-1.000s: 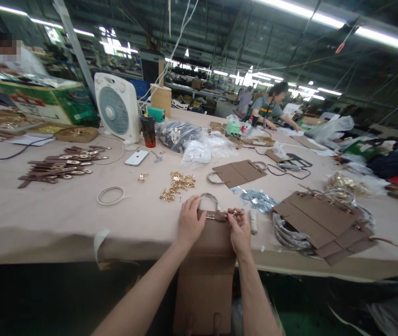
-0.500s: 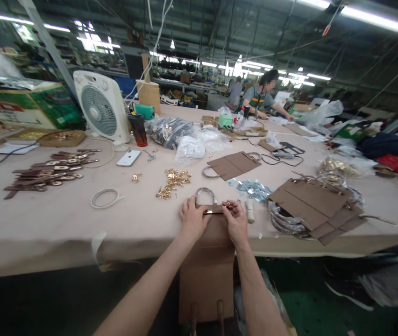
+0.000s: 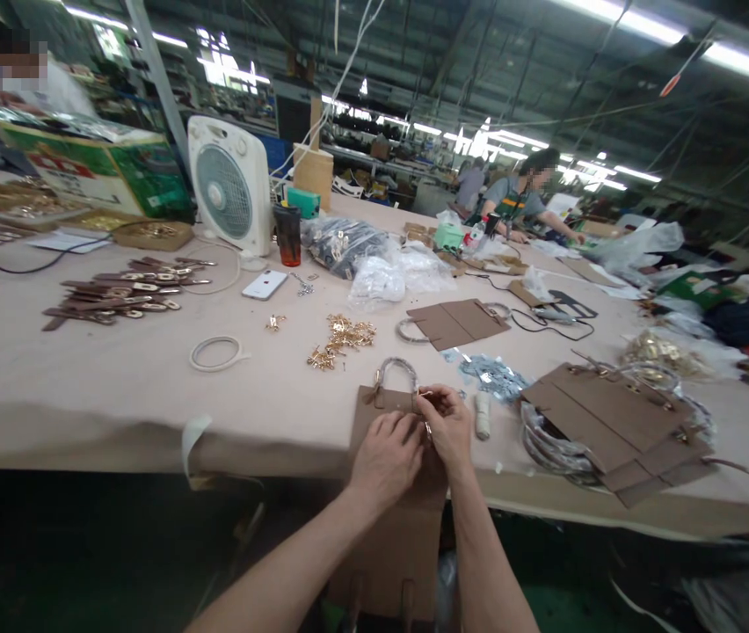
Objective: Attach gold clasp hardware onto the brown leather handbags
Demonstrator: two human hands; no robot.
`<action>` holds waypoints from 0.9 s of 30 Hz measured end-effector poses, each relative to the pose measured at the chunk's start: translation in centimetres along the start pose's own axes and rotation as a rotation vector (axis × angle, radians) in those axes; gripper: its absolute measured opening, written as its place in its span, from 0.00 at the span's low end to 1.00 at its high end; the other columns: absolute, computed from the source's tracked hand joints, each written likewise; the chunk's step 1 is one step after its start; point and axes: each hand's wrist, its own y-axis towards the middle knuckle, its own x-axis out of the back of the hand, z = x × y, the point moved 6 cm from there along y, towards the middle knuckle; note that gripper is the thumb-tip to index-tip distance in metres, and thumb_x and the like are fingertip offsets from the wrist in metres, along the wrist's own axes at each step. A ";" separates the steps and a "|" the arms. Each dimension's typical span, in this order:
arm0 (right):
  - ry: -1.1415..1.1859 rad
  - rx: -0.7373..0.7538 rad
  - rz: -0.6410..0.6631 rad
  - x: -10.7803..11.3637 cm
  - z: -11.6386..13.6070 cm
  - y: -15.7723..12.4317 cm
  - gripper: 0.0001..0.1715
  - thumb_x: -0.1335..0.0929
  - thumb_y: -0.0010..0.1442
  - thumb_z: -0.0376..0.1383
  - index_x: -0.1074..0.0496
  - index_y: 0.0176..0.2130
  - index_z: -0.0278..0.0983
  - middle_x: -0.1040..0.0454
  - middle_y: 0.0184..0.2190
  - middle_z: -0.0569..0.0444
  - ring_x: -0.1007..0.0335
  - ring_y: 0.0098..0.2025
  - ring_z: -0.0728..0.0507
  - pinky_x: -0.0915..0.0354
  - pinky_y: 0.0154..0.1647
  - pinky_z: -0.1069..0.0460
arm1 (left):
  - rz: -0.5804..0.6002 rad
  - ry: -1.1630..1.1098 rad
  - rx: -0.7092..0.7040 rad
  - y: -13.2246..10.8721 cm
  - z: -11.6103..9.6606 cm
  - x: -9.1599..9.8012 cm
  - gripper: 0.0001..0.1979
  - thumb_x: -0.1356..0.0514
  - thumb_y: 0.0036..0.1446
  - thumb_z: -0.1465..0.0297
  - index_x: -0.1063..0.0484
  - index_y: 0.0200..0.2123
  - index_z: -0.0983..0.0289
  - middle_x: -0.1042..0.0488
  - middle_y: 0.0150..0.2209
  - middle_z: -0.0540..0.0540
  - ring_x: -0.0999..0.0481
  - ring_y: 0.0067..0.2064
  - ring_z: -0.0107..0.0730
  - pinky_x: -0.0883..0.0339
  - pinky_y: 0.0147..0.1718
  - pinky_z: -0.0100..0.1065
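A plain brown panel [image 3: 365, 426] drapes over the edge of the bench [image 3: 275, 400], an arched, wrapped handle [image 3: 398, 362] at its top. The left hand [image 3: 389, 457] lies across it, grip unclear; at its upper right, the right hand [image 3: 447, 424] pinches a small metal piece [image 3: 425, 394].

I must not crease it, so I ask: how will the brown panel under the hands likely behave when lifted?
The brown panel probably bends easily, since it droops over the edge of the table. Its handle looks stiffer, as it holds an arch, and may feel slippery, because its surface looks glossy.
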 end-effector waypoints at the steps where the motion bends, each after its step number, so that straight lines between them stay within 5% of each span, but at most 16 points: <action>1: -0.039 0.004 0.054 -0.7 0.2 0.2 0.17 0.22 0.55 0.44 0.24 0.41 0.39 0.18 0.39 0.51 0.22 0.40 0.43 0.27 0.44 0.49 | -0.002 0.000 0.002 0.0 0.0 0.0 0.18 0.43 0.68 0.66 0.29 0.59 0.61 0.26 0.59 0.60 0.32 0.61 0.46 0.38 0.61 0.49; 5: -0.271 0.044 0.192 -2.2 0.3 0.5 0.13 0.24 0.57 0.44 0.22 0.40 0.41 0.18 0.38 0.53 0.22 0.40 0.42 0.28 0.47 0.47 | -0.013 -0.028 0.010 0.0 0.1 -0.1 0.16 0.44 0.69 0.65 0.26 0.56 0.62 0.26 0.57 0.61 0.31 0.61 0.46 0.38 0.61 0.49; 13: -0.404 0.108 0.280 -1.0 -0.1 0.0 0.10 0.27 0.61 0.43 0.21 0.42 0.42 0.17 0.40 0.53 0.21 0.43 0.40 0.28 0.51 0.46 | 0.010 -0.275 -0.012 -0.8 1.8 1.9 0.13 0.40 0.65 0.73 0.25 0.52 0.61 0.23 0.54 0.58 0.29 0.57 0.43 0.33 0.59 0.45; 18: -0.430 0.121 0.260 -0.8 0.1 -0.1 0.10 0.28 0.62 0.42 0.21 0.43 0.43 0.17 0.41 0.53 0.20 0.44 0.40 0.28 0.50 0.46 | -0.104 -0.195 0.433 -0.4 7.8 3.1 0.25 0.35 0.60 0.71 0.31 0.60 0.64 0.33 0.63 0.65 0.35 0.63 0.54 0.38 0.64 0.53; 22: -0.391 0.081 0.248 -0.7 -0.2 0.1 0.09 0.28 0.62 0.41 0.22 0.44 0.43 0.17 0.41 0.54 0.20 0.44 0.41 0.28 0.51 0.46 | -0.041 -0.261 0.578 1.2 10.3 2.2 0.38 0.28 0.50 0.68 0.35 0.63 0.68 0.30 0.60 0.69 0.31 0.61 0.56 0.37 0.62 0.51; 27: -0.293 0.040 0.240 -0.3 -0.3 0.2 0.09 0.27 0.61 0.41 0.23 0.43 0.42 0.16 0.42 0.53 0.20 0.45 0.42 0.28 0.52 0.47 | -0.003 -0.838 0.870 2.8 11.3 0.5 0.29 0.25 0.42 0.69 0.24 0.50 0.67 0.20 0.48 0.66 0.22 0.52 0.53 0.31 0.54 0.45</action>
